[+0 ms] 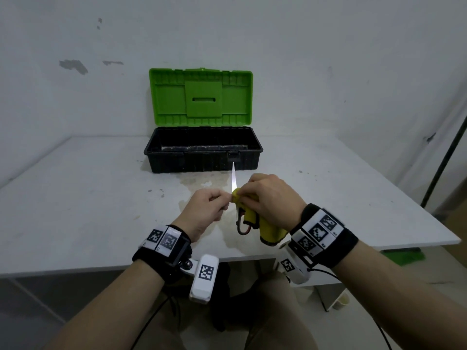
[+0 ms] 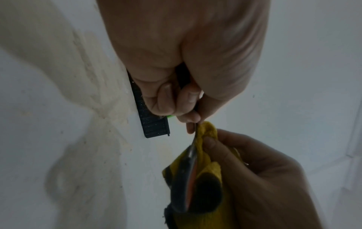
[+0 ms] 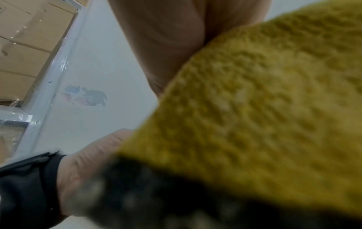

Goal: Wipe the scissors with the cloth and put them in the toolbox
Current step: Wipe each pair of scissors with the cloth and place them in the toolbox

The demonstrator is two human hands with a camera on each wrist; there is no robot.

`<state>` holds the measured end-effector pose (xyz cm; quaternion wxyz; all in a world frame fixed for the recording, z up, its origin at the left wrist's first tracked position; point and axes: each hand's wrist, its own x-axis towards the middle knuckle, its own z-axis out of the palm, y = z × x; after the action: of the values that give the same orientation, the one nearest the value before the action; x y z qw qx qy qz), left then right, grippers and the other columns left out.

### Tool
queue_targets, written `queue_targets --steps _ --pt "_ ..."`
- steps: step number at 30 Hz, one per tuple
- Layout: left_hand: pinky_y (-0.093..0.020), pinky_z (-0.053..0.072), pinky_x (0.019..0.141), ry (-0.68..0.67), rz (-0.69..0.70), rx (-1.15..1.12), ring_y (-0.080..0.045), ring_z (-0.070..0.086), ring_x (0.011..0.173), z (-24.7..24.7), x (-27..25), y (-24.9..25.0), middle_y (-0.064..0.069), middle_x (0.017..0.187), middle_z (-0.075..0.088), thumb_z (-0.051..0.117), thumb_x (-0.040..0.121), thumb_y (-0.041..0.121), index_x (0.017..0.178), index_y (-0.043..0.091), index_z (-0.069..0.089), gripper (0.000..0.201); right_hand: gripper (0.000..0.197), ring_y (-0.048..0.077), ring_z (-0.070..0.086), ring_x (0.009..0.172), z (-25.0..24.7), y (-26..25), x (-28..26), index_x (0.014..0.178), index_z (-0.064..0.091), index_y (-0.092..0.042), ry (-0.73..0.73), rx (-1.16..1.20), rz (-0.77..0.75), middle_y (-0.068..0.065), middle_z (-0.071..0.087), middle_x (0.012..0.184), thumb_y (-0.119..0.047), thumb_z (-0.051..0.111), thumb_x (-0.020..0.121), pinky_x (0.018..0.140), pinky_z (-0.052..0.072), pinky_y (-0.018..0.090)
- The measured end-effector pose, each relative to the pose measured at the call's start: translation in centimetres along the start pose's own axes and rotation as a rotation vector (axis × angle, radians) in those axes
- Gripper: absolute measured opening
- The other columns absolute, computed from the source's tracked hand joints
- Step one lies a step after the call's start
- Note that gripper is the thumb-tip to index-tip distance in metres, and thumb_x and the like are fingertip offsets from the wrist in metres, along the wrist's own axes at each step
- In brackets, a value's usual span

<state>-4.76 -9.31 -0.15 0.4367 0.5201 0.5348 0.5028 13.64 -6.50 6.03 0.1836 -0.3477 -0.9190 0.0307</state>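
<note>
A coarse mustard-yellow knitted cloth with a dark soiled edge (image 3: 254,116) fills most of the right wrist view, draped under the right hand (image 1: 267,200), whose fingers curl round it and press its bunched top against the steel scissors (image 1: 234,180). The left hand (image 1: 204,210) faces it from the other side, forearm angled inward, thumb and forefinger pinching the blades just beside the cloth. The scissors are held above the table, the closed blades pointing away from the person toward the toolbox, the dark handle loops with red inner trim hanging down at the near end against the cloth.

The left wrist view alone shows the pinch close up: the fingertips (image 2: 191,119) close on the thin metal right where the cloth begins, and the red-lined handle lies in the cloth's folds. The right wrist view shows no scissors at all, only cloth, palm and the left wrist's black strap (image 3: 29,186).

The black plastic toolbox with its green lid standing open (image 1: 202,150) sits at the back of the white stained table (image 1: 75,198), against the wall (image 1: 328,46). The blade tip reaches near its front wall. The hands work close to the table's near edge, with bare tabletop to either side.
</note>
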Motion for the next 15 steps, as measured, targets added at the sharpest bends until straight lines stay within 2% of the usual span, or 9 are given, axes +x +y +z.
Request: queue_targets --steps 3,5,9,13,15 --pt "-0.020 0.029 0.045 0.011 0.007 0.011 -0.014 0.031 0.048 0.0 0.3 -0.2 -0.014 0.072 0.042 0.058 0.098 0.013 0.088 -0.014 0.061 0.029 0.019 0.019 0.058 0.083 -0.2 1.7 0.2 0.101 0.073 -0.028 0.073 -0.002 0.108 -0.001 0.060 0.096 -0.034 0.056 0.094 0.075 0.051 0.036" --pt "-0.021 0.029 0.045 0.010 -0.007 0.030 -0.013 0.031 0.048 0.0 0.4 -0.6 -0.014 0.073 0.043 0.058 0.097 0.014 0.092 -0.015 0.061 0.030 0.018 0.020 0.058 0.085 -0.6 3.4 0.3 0.097 0.074 -0.027 0.098 -0.003 0.208 0.000 0.060 0.095 -0.031 0.057 0.094 0.073 0.047 0.032" --pt "-0.023 0.029 0.047 0.086 -0.027 0.002 -0.012 0.031 0.047 -0.2 0.9 -1.1 -0.012 0.072 0.041 0.057 0.098 0.015 0.081 -0.007 0.060 0.028 0.019 0.021 0.056 0.086 -1.2 6.1 0.3 0.094 0.074 -0.023 0.134 0.022 0.367 0.003 0.062 0.092 -0.028 0.055 0.093 0.069 0.039 0.029" --pt "-0.025 0.026 0.047 0.116 0.004 -0.034 -0.012 0.029 0.048 0.0 1.6 -0.9 -0.010 0.069 0.039 0.055 0.098 0.015 0.074 0.005 0.060 0.026 0.016 0.017 0.054 0.089 -0.8 7.6 0.6 0.094 0.074 -0.023 0.152 0.091 0.451 0.002 0.068 0.095 -0.028 0.058 0.092 0.075 0.044 0.029" --pt "-0.025 0.025 0.046 0.131 0.010 -0.044 -0.012 0.029 0.048 0.2 2.0 -0.7 -0.009 0.069 0.040 0.055 0.098 0.015 0.076 0.000 0.061 0.027 0.015 0.016 0.052 0.091 -0.4 8.6 0.9 0.095 0.074 -0.023 0.140 0.152 0.528 0.003 0.068 0.100 -0.030 0.062 0.089 0.077 0.043 0.028"
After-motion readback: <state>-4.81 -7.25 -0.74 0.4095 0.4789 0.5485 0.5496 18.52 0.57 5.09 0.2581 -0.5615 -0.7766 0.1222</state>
